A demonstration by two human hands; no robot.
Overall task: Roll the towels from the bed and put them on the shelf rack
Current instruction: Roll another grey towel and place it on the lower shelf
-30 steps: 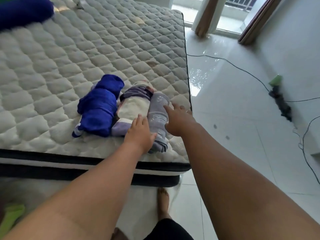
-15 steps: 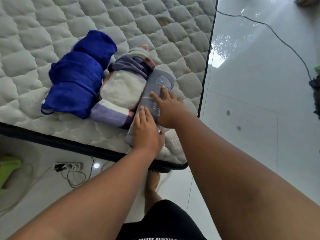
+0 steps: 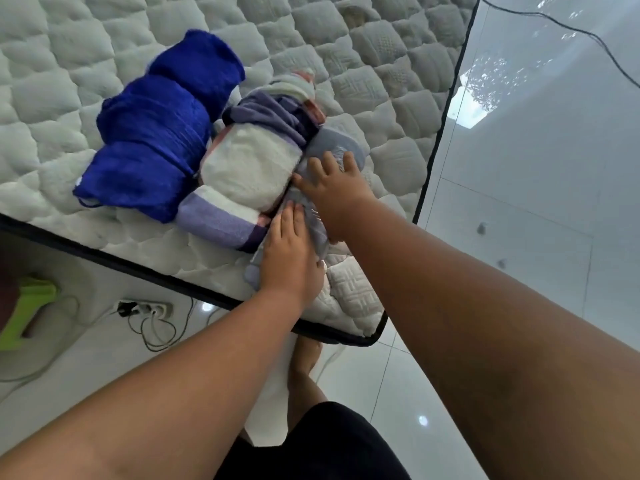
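Three rolled towels lie side by side near the lower right corner of the bed [image 3: 104, 74], a quilted white mattress with dark piping along its edge. At centre left, the blue towel [image 3: 156, 133] is a thick, plush roll; beside and touching it, the striped towel [image 3: 249, 168], white terry with lilac and purple bands, is a fat roll with a looser upper end. Right of centre, the grey towel [image 3: 341, 145] is the slimmest, a thin, flat-woven roll, touching the striped one. The left hand [image 3: 291, 261] rests palm down, fingers extended, on the grey roll's near end; the right hand [image 3: 334, 194] lies flat with spread fingers over its middle. Neither hand is clenched; both press rather than clasp. All three rolls likely handle as light, soft and compliant, not fragile, but prone to unrolling. A sound hold would probably encircle the middle of a roll, pinning the free outer edge. The shelf rack is not in view.
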